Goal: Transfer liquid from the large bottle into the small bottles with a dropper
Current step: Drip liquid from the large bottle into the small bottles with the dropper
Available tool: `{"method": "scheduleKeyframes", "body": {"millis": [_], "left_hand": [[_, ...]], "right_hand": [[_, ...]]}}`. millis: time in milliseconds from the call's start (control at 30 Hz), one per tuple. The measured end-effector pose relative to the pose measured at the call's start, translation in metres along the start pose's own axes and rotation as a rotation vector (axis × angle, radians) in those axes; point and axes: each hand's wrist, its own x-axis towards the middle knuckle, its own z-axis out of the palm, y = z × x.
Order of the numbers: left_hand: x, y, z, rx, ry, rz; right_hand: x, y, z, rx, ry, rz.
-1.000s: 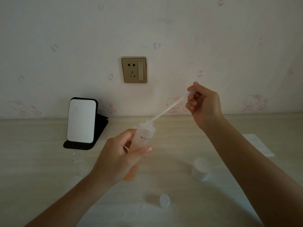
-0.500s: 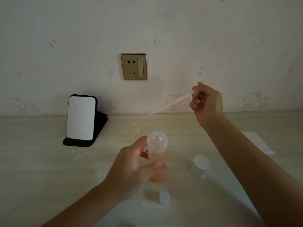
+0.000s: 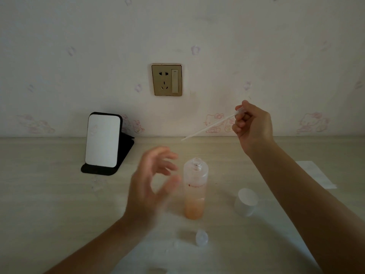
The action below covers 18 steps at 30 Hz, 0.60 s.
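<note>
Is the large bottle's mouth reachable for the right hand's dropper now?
Probably yes: the large bottle stands upright, uncapped; the left hand is beside it, not over its mouth; the dropper hangs free.

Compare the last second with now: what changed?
The left hand set the clear large bottle of orange liquid upright on the table and let go. The right hand drew the thin clear plastic dropper out of its neck, still pinching it. The white round cap stayed put.
</note>
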Motion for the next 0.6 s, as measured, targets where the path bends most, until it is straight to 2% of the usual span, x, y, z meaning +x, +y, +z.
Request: {"method": "scheduleKeyframes", "body": {"millis": [67, 100, 200, 267, 400, 600], "left_hand": [[0.015, -0.008, -0.007, 0.040, 0.173, -0.083], [0.024, -0.013, -0.010, 0.117, 0.189, -0.146], [0.041, -0.035, -0.012, 0.320, 0.065, -0.383], [0.042, -0.050, -0.007, 0.363, -0.006, -0.478], [0.038, -0.059, -0.005, 0.356, -0.037, -0.497], [0.033, -0.052, -0.007, 0.417, 0.022, -0.289]], "right_hand": [[0.000, 0.000, 0.000, -0.004, 0.005, 0.000], [0.001, 0.001, 0.000, -0.006, 0.005, 0.000], [0.001, 0.003, 0.000, -0.028, 0.001, 0.004], [0.000, 0.005, 0.000, -0.040, -0.002, 0.005], [-0.001, 0.007, 0.001, -0.042, -0.003, 0.009], [-0.002, 0.007, 0.004, -0.052, -0.019, 0.000]]}}
